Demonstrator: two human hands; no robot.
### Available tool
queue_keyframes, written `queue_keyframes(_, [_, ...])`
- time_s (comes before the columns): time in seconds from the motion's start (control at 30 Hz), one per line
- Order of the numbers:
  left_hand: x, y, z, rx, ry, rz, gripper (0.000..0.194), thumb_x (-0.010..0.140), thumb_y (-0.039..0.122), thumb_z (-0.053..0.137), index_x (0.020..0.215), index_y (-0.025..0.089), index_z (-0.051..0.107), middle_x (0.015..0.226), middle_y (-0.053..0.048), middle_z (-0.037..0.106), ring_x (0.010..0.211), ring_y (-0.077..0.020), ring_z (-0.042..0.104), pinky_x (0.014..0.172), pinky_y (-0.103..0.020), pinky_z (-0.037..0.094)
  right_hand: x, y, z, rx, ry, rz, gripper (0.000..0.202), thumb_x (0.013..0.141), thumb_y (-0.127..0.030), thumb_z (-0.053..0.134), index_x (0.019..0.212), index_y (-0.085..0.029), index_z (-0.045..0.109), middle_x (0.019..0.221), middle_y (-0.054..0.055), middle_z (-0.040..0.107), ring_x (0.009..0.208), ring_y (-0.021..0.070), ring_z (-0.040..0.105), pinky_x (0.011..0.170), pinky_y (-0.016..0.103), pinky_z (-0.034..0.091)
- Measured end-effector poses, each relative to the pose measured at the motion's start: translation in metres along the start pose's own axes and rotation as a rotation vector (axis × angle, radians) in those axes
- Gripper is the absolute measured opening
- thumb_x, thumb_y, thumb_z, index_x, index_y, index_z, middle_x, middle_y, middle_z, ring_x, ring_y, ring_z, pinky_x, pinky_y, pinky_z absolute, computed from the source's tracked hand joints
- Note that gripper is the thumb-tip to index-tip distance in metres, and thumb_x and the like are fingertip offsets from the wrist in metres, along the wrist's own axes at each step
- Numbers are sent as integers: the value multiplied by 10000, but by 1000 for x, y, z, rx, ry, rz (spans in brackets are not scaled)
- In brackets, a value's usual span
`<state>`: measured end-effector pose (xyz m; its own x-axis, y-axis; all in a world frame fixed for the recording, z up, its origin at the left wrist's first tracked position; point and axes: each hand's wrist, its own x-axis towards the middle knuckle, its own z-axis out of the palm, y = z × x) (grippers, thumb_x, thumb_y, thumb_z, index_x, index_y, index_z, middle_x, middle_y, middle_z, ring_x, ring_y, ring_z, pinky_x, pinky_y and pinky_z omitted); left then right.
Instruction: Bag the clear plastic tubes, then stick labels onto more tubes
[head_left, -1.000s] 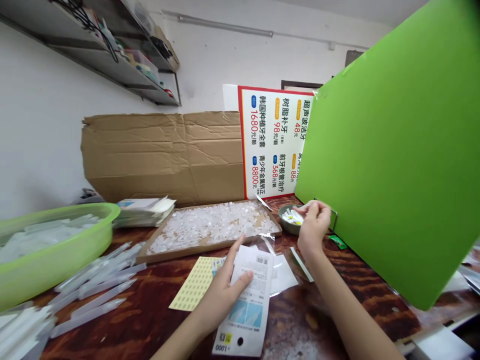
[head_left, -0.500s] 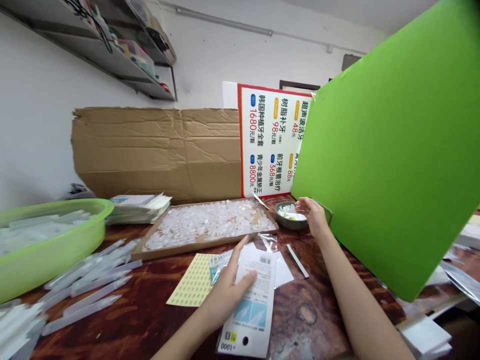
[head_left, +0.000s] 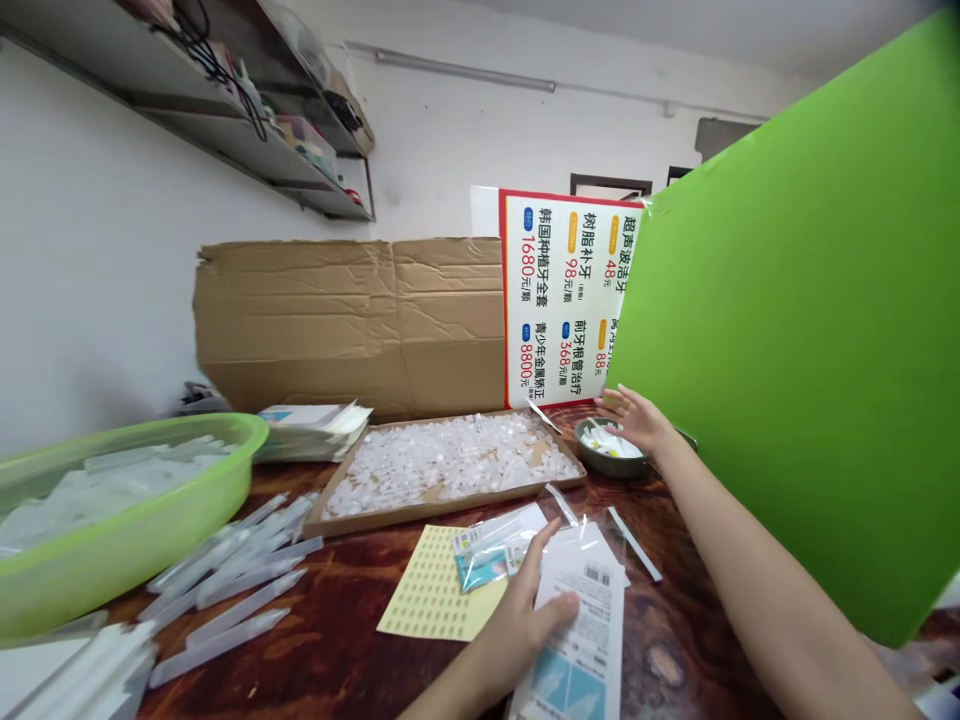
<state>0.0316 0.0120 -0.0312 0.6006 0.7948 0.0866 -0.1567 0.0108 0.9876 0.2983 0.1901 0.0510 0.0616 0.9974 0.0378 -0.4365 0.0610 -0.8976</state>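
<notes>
My left hand (head_left: 525, 615) holds a clear plastic packet (head_left: 589, 610) with a printed white card inside, its thumb lying across the front. Blue pictures and a barcode show on the card. My right hand (head_left: 636, 422) is over the far right edge of a dark round bowl (head_left: 611, 466), fingers spread, with nothing visible in them. Small white and yellow pieces lie in the bowl. Under and beside the packet are a yellow sticker sheet (head_left: 420, 595) and a small blue-and-white packet (head_left: 480, 570). A narrow white strip (head_left: 634, 543) rests to the right.
A shallow cardboard tray (head_left: 450, 494) of small translucent pieces lies behind the hands. At left stand a green basin (head_left: 127, 540) and loose translucent tubes (head_left: 232, 620). Paper stacks (head_left: 315, 430) sit behind. A tall green board (head_left: 787, 330) rises at right.
The view has swung a little left, so things appear further right and lower. My left hand keeps the packet. My right hand stays by the bowl, its fingers now more spread.
</notes>
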Motion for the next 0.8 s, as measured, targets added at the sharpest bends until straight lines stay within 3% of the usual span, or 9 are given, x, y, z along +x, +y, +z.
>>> queue_keyframes(0.2, [-1, 5, 2, -28, -10, -7, 823, 770, 413, 622, 1415, 222, 147, 1039, -76, 594, 870, -207, 569, 769, -317, 425, 18, 10, -9, 24, 177, -39, 276, 818, -385, 522, 1046, -232, 558, 1046, 102, 600, 942, 232, 593, 786, 429, 493])
queue_keyframes(0.33, [-2, 6, 3, -4, -7, 5, 801, 767, 391, 625, 1404, 213, 174, 1105, -89, 581, 903, -208, 559, 781, -311, 419, 16, 16, -15, 8, 208, -61, 356, 879, -405, 498, 1145, -171, 522, 1114, 94, 569, 946, 205, 584, 801, 398, 485])
queue_keyframes(0.47, [-2, 7, 3, 20, -19, 17, 786, 778, 379, 614, 1404, 185, 180, 1081, -95, 603, 913, -214, 563, 798, -318, 418, 16, 16, -12, 1, 235, -73, 301, 900, -355, 488, 1131, -167, 533, 1112, 87, 561, 923, 187, 587, 776, 373, 497])
queue_keyframes(0.67, [-3, 6, 3, -24, -30, 4, 843, 767, 383, 636, 1410, 182, 130, 1113, -103, 597, 957, -222, 574, 824, -331, 431, 11, 11, 2, 35, 289, -202, 213, 897, -311, 507, 1014, -142, 562, 938, 39, 602, 779, 136, 587, 699, 312, 501])
queue_keyframes(0.8, [-4, 12, 6, -160, 43, -16, 748, 764, 372, 645, 1356, 202, 222, 1092, -101, 606, 951, -233, 599, 802, -336, 455, -21, 10, 11, 34, 271, -315, 95, 834, -274, 554, 910, -217, 566, 719, -33, 588, 641, 103, 549, 629, 241, 469])
